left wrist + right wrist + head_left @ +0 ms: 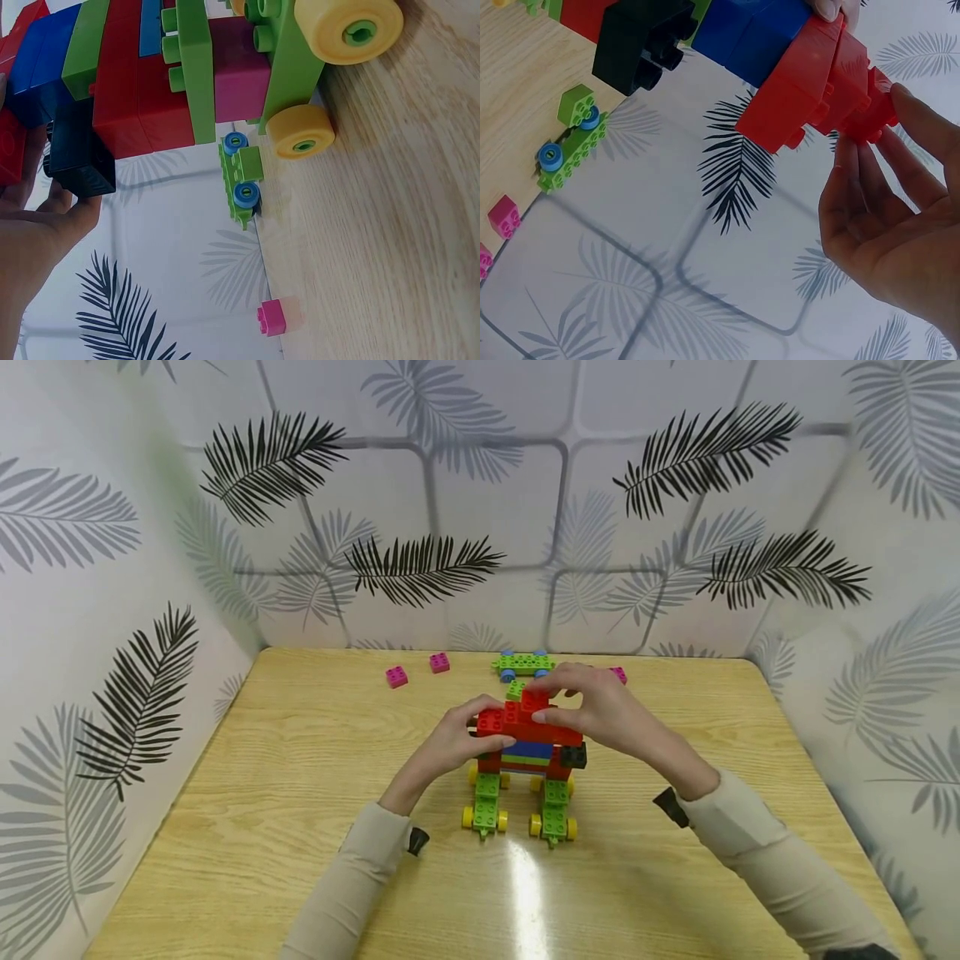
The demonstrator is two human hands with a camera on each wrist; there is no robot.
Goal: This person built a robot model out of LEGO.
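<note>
A toy brick structure stands on two green wheeled bases (487, 806) with yellow wheels. Its body stacks red, green and blue bricks (529, 749), topped by a stepped layer of red bricks (784, 97). My left hand (459, 735) grips the left end of this red top, thumb along the near side. A black brick (79, 150) juts out beside its fingers in the left wrist view, and another black brick (573, 756) sticks out at the right end. At the peak, my right hand (600, 706) pinches a small red brick (875, 105) between thumb and fingers, right on the layer below.
Behind the structure, near the table's back edge, is a green wheeled base (525, 664) with blue wheels. A loose green brick (515, 690) sits close to it. Pink bricks (397, 677) lie at the back left, and one pink brick (618, 675) lies behind my right hand.
</note>
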